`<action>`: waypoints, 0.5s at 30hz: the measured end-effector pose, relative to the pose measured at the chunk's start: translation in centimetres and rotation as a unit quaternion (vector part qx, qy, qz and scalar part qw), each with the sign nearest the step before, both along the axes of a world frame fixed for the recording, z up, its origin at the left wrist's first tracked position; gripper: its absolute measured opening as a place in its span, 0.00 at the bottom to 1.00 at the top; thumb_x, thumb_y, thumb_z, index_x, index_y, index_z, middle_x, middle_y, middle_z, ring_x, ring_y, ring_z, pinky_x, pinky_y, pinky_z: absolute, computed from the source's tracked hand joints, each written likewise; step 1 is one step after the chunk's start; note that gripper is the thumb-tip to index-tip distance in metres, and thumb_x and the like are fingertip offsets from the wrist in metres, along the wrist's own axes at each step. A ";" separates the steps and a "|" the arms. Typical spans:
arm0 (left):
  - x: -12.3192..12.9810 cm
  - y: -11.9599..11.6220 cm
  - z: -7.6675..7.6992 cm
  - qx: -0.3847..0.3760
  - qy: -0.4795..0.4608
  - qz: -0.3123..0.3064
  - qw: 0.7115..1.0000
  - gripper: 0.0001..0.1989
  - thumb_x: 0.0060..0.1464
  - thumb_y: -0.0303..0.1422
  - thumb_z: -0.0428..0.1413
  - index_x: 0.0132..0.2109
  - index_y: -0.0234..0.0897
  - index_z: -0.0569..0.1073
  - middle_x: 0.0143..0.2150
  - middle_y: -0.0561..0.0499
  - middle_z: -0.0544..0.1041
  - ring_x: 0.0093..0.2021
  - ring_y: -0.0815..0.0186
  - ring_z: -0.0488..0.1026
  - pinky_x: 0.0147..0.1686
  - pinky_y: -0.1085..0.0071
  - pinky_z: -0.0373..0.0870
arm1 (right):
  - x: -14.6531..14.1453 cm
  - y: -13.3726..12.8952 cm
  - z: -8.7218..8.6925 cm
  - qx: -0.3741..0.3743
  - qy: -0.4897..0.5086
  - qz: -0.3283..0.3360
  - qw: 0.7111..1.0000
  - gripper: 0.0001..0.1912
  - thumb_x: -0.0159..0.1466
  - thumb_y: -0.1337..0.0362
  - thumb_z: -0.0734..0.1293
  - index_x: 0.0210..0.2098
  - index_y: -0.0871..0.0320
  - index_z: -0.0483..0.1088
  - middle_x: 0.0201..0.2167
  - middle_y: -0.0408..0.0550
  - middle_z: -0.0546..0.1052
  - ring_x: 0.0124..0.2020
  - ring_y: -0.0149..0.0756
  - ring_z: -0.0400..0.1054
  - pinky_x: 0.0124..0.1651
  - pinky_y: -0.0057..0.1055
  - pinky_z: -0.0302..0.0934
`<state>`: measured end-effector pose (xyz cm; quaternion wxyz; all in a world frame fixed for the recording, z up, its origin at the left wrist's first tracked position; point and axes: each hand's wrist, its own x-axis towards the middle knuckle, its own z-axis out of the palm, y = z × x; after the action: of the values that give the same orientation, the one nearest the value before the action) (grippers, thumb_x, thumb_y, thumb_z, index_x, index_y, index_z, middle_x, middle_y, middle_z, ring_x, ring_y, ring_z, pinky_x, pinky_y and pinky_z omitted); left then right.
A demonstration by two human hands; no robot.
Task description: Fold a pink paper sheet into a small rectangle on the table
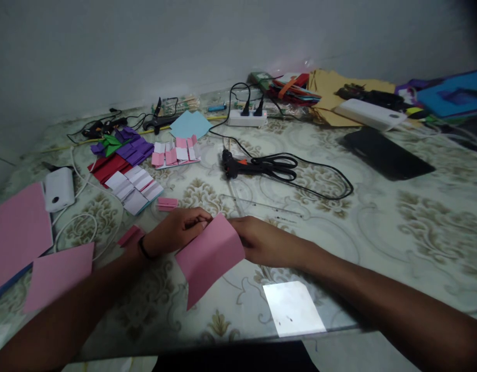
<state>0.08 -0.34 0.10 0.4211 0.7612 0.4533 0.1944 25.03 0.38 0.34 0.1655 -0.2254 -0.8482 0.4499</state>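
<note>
Your left hand (184, 230) + right hand (257, 240): both clamped on pink sheet (211, 257) | glue gun (236, 166): beyond your right hand

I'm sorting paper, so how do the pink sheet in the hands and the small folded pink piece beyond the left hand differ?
The pink sheet is held by the left hand and right hand; the folded piece lies on the table. The pink sheet is broad and curved; the folded piece is small and narrow. Both are pink.
</note>
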 end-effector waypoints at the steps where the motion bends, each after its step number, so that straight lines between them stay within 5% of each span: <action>1: 0.0 0.0 0.0 0.000 0.001 0.000 1.000 0.13 0.66 0.32 0.52 0.48 0.35 0.81 0.42 0.47 0.84 0.42 0.60 0.80 0.42 0.69 0.74 | 0.0 0.0 0.0 0.001 0.002 0.002 1.000 0.06 0.68 0.70 0.63 0.36 0.61 0.72 0.36 0.49 0.77 0.37 0.34 0.72 0.44 0.30 0.65; 15: 0.1 0.1 0.2 0.007 0.008 -0.002 1.000 0.12 0.65 0.32 0.53 0.48 0.36 0.80 0.44 0.48 0.84 0.40 0.63 0.79 0.40 0.70 0.73 | 0.0 0.0 0.0 0.003 -0.008 0.002 1.000 0.05 0.67 0.71 0.63 0.34 0.60 0.70 0.35 0.48 0.77 0.36 0.33 0.71 0.43 0.29 0.65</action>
<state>0.15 -0.28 0.26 0.4127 0.7662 0.4540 0.1911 25.03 0.39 0.35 0.1584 -0.2266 -0.8512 0.4461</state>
